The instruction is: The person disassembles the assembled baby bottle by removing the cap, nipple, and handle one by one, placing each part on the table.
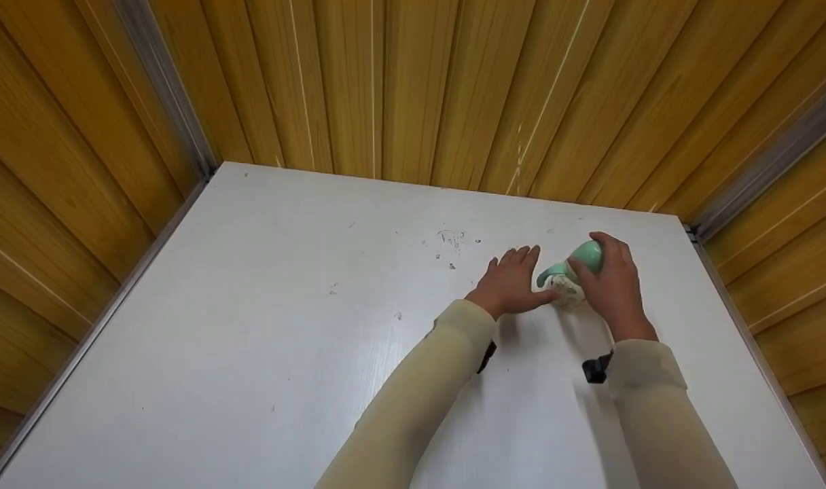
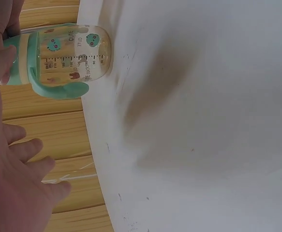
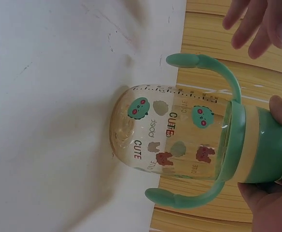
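Toward the right of the tabletop (image 1: pixel 284 339), the bottle (image 3: pixel 174 133) stands with its long axis upright, your nearer right hand (image 1: pixel 612 285) clamped round its green cap (image 3: pixel 274 150), while your left hand (image 1: pixel 511 282), fingers spread apart, lies just to its left.

The glossy white, flat, four-sided counter (image 1: pixel 250 305) before me is flecked with small dark scuffs (image 1: pixel 448 239); on its right side stands a clear, rounded baby bottle with mint-green handles (image 3: pixel 194 133).
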A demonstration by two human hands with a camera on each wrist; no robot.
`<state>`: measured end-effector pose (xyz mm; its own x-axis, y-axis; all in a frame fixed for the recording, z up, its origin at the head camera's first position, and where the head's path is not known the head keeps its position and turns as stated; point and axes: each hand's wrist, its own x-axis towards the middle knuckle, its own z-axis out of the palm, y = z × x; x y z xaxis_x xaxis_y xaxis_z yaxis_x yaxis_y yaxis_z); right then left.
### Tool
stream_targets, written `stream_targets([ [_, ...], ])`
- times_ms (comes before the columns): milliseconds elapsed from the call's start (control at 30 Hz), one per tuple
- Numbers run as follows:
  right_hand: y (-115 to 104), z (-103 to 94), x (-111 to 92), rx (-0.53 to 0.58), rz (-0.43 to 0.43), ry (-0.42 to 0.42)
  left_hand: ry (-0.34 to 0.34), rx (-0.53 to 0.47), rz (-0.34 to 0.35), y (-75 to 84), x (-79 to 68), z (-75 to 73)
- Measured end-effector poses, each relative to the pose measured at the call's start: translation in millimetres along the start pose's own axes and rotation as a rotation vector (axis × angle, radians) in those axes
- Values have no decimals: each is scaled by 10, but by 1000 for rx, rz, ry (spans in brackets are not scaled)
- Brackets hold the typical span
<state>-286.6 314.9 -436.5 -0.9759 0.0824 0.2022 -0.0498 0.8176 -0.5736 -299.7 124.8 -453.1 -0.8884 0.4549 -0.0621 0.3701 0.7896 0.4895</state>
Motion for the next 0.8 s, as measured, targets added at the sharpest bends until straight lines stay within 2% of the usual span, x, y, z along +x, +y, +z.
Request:
stream_targets([
  [200,-72,-21,-35,13,-6,3,-5,-74,3,-1,7,18],
  [600,-226,-9,-110,25,-67,16,33,-322,11,5,-26,15],
  [733,-286,-13,-148,26,-75,6,41,-359,2,-9,-37,17],
  [800,-314,-15,-171,27,-83,6,48,-368,19,-22,-46,19],
])
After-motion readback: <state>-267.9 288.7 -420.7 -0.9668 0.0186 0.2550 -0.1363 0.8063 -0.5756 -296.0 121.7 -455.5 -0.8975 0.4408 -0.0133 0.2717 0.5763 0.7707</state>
